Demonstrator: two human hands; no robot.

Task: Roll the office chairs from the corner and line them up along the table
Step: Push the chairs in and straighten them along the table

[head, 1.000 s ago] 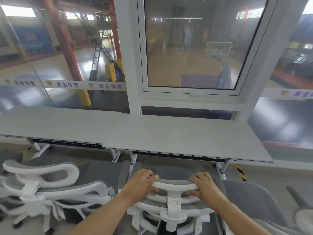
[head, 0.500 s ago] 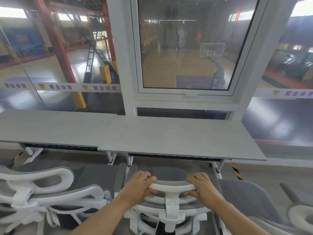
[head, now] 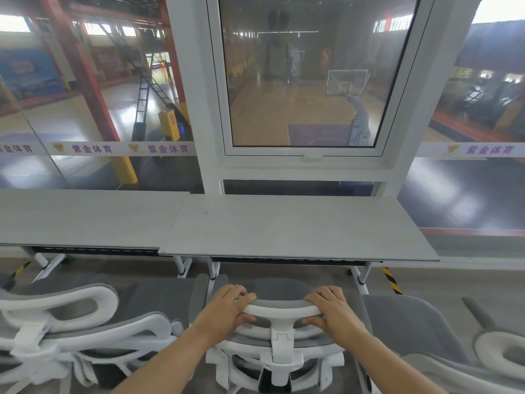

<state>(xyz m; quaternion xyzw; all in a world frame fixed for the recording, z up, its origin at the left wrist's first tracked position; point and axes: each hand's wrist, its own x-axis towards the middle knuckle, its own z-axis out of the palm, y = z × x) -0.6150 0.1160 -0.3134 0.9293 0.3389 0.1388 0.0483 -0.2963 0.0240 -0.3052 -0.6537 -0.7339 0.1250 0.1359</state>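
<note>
my left hand [head: 227,311]: grips the left end of the headrest [head: 279,308], fingers curled over its top edge and thumb tucked under on my side.
my right hand [head: 335,312]: grips the right end of the same headrest, fingers over the top and thumb underneath.
headrest: a white curved frame with grey padding, held between my two hands and mounted on a white post.
middle chair [head: 281,354]: white frame and grey mesh, with its back to me. Its grey seat points at the right table and is near that table's front edge. I cannot tell whether it reaches under.
left chair [head: 85,331]: white and grey, just beside the middle chair, also turned toward the tables.
right chair [head: 412,328]: grey and white, just beside the middle chair on the other side, partly cut off by the edge of the view.
hazard tape [head: 392,280]: a yellow-and-black stripe on the floor by the right table's right legs.
right table [head: 298,226]: pale grey top on white legs, straight ahead of the chair I hold.
left table [head: 85,214]: butted end to end against the right table, with its near edge set slightly further back.
window [head: 304,81]: white-framed, behind the tables. It looks onto a wooden court with a basketball hoop [head: 346,82].
glass strip [head: 93,149]: a white band with purple characters, running across the pane on the left.
</note>
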